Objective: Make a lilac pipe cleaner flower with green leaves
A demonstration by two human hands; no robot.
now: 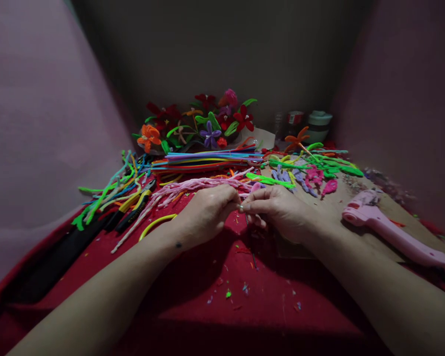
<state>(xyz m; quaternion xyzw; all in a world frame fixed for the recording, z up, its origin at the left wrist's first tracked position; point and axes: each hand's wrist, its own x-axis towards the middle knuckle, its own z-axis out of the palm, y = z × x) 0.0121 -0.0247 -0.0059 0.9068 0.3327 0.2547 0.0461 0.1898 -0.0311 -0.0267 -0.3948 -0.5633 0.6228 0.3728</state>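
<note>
Head view: left hand (211,207) and right hand (278,210) are meeting over mid-tabletop (193,296), both nearly closed, fingertips pinching a small pale piece (241,207) between them; its kind is too small to tell. Dark stem (251,247) is running down beside the right hand toward the near edge. Pink stems (196,185) are lying just beyond the left hand. Pliers (135,212) are resting toward the left edge, pink tool (393,228) toward the right. Flowers (209,133) are clustering along the far edge.
</note>
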